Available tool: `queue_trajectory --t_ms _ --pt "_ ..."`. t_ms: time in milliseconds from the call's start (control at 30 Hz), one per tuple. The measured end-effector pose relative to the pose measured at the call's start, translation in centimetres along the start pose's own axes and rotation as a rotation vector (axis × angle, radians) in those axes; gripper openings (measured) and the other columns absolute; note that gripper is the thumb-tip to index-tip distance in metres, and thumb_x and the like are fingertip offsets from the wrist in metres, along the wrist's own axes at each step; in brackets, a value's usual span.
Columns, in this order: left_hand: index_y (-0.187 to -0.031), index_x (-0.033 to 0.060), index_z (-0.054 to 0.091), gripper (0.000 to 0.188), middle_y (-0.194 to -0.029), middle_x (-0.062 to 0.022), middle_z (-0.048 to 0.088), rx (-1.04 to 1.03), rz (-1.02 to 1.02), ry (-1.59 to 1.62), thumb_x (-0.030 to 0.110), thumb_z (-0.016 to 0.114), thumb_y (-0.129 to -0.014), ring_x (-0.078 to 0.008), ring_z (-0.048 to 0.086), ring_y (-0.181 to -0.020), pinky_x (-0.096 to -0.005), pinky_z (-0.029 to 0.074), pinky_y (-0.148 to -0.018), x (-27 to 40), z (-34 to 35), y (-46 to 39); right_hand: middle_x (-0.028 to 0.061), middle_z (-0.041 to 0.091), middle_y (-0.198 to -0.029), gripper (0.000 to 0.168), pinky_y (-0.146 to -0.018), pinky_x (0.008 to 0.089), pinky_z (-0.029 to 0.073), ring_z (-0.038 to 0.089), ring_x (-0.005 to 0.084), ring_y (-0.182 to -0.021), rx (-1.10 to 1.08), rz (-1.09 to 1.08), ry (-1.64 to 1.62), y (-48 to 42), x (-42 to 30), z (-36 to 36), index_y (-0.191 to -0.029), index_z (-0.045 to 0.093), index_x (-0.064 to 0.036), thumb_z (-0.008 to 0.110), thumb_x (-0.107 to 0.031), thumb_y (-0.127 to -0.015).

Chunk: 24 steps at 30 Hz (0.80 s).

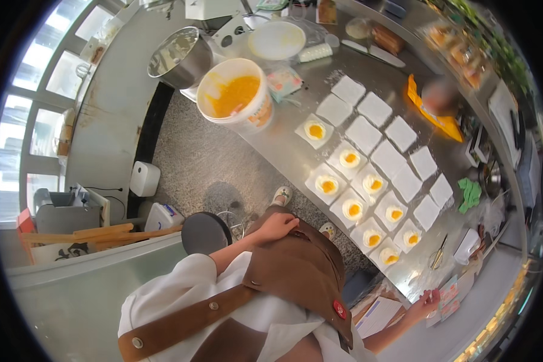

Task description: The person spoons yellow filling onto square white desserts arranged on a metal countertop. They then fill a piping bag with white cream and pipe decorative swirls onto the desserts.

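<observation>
My left hand (277, 227) rests on the front of my brown apron (294, 267), fingers slightly bent, with nothing visible in it. Out to the right, my right hand (427, 302) is by the table's near corner, fingertips bunched beside pink printed packets (449, 296); whether it grips one is unclear. On the steel table (280, 151) lie rows of pale square dough sheets (363, 135). Several nearer squares carry a white cream mound with an orange filling (329, 185) on top.
A white bucket of orange filling (235, 97) stands at the table's left edge, near a steel mixing bowl (174, 56). A whisk (438, 253), a green cloth (469, 194) and a yellow bag (434, 111) lie rightward. A round black stool (207, 233) is at my left.
</observation>
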<state>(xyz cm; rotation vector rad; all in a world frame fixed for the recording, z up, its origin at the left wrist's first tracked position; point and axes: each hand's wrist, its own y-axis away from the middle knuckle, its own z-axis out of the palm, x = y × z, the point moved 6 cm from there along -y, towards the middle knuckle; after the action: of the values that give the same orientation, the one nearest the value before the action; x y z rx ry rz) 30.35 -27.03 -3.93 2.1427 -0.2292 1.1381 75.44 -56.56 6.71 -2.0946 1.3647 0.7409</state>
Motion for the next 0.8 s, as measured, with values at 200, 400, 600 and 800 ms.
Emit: queue_trajectory --t_ms 200,400,600,800 --pt "-0.087 0.0036 0.067 0.034 -0.08 -0.0127 0.067 0.027 -0.032 0.169 0.033 0.049 -0.093 -0.0271 0.065 -0.078 -0.0363 0.048 -0.072 -3.4 -9.1 -0.8 0.0149 0.05 -0.119 0.036 -0.069 0.0322 0.051 0.059 0.022 -0.088 -0.14 -0.095 0.157 4.2 -9.3 7.4 -0.124 0.048 -0.003 0.057 -0.015 -0.09" --pt "-0.091 0.0044 0.067 0.031 -0.083 -0.01 0.067 -0.044 -0.043 0.178 0.03 0.049 -0.093 -0.0217 0.063 -0.081 -0.0333 0.048 -0.075 -6.4 -14.9 -0.5 0.0172 0.044 -0.123 0.037 -0.079 0.0351 0.049 0.058 0.0238 -0.09 -0.189 -0.247 0.17 7.3 -20.6 12.8 -0.124 0.047 -0.002 0.056 -0.009 -0.089" --pt "-0.092 0.0019 0.065 0.025 -0.081 -0.0118 0.065 0.213 -0.113 0.144 0.025 0.055 -0.092 -0.017 0.061 -0.078 -0.0327 0.048 -0.07 -8.8 -22.1 -2.5 0.0173 0.042 -0.122 0.037 -0.076 0.0333 0.049 0.058 0.0224 -0.087 -0.189 -0.193 0.232 10.9 -23.6 13.1 -0.124 0.048 -0.004 0.057 -0.009 -0.088" --pt "-0.094 0.0026 0.058 0.013 -0.09 -0.0132 0.058 0.961 0.301 -0.143 0.005 0.061 -0.081 -0.03 0.055 -0.087 -0.0389 0.045 -0.075 -7.0 -38.7 -8.5 0.0185 0.042 -0.121 0.034 -0.075 0.0356 0.048 0.058 0.0243 -0.085 -0.206 -0.193 0.384 13.8 -23.1 11.5 -0.121 0.049 -0.003 0.056 -0.01 -0.089"
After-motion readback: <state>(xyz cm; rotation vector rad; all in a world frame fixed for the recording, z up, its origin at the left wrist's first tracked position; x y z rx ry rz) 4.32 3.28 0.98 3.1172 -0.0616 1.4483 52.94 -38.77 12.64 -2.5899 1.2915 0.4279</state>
